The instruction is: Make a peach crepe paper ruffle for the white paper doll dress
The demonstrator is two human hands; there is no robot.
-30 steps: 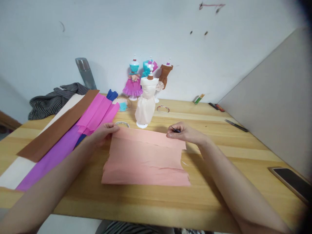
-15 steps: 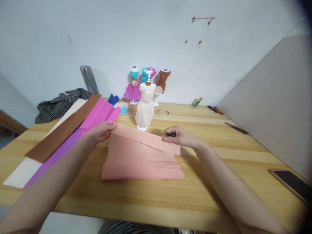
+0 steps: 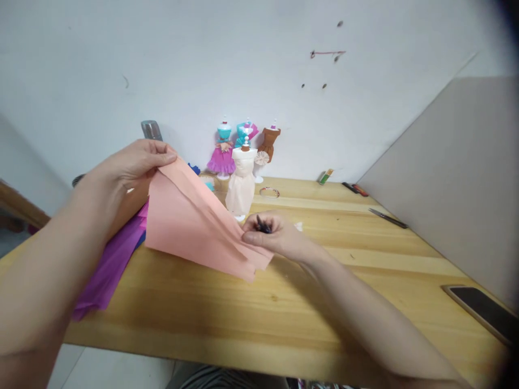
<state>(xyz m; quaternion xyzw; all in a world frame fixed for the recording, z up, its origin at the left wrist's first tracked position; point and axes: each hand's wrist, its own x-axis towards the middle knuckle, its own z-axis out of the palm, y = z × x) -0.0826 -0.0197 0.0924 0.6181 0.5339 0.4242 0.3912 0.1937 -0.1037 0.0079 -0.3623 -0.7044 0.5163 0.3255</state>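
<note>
Over the desk (image 3: 324, 335), left grip (image 3: 148, 159) and right grip (image 3: 271, 231) are pinching paper (image 3: 186, 227), best held taut, the right also holding perhaps scissors (image 3: 263, 225).

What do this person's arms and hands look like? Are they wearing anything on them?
The left hand and right hand look ungloved, with no rings visible. Both forearms are bare: no sleeves, watch or bracelet shows.
</note>
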